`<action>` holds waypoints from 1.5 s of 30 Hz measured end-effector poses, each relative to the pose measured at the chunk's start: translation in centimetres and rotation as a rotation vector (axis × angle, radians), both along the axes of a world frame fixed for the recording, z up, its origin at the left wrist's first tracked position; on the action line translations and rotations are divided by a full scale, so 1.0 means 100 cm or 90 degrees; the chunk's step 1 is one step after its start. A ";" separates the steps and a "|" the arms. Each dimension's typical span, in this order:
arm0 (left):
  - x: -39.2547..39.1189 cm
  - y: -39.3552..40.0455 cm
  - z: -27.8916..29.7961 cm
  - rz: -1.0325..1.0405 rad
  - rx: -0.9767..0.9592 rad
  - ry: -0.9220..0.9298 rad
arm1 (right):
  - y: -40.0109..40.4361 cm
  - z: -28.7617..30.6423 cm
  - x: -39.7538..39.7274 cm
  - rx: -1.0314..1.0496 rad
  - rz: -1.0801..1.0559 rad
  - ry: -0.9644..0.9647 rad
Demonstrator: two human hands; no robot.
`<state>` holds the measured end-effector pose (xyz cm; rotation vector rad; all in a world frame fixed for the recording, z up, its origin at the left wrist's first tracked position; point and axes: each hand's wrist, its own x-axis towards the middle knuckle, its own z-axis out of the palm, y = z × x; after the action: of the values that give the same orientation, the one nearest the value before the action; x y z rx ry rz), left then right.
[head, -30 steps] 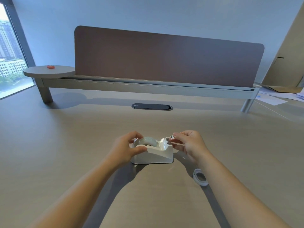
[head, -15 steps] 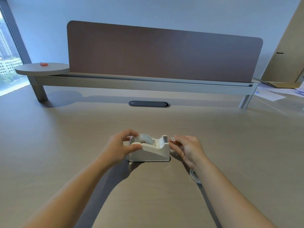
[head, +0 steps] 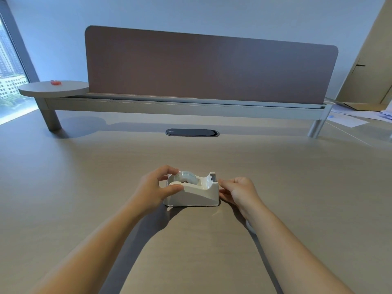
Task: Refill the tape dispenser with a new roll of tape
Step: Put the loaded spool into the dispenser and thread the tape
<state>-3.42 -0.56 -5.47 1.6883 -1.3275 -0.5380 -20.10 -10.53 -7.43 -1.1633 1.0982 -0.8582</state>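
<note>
A white tape dispenser (head: pixel 197 195) stands on the wooden desk (head: pixel 106 177), cutter end to the right. A clear tape roll (head: pixel 186 177) sits in its well. My left hand (head: pixel 152 188) grips the dispenser's left end, thumb on the near wall and fingers over the far side by the roll. My right hand (head: pixel 238 190) is pinched shut against the dispenser's right end, just below the cutter; the tape end it pinches is hidden by the fingers. A white empty tape core (head: pixel 250 227) lies on the desk, mostly hidden under my right forearm.
A brown divider panel (head: pixel 210 68) on a raised metal rail crosses the back of the desk. A dark cable grommet (head: pixel 192 132) lies in front of it. A round side shelf (head: pixel 53 88) holds a small red object (head: pixel 55 82). Papers (head: pixel 350 120) lie far right.
My right hand has dropped from the top of the cutter to below it, and the white dotted tape tab between its fingers no longer shows. My left hand keeps its grip.
</note>
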 end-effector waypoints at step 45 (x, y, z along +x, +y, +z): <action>0.003 0.004 -0.003 0.008 0.013 0.106 | -0.001 0.017 -0.014 -0.191 0.017 0.171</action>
<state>-3.14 -0.13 -5.79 1.6305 -1.1943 -0.6721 -21.47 -10.64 -5.76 -1.5746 1.1930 -0.8831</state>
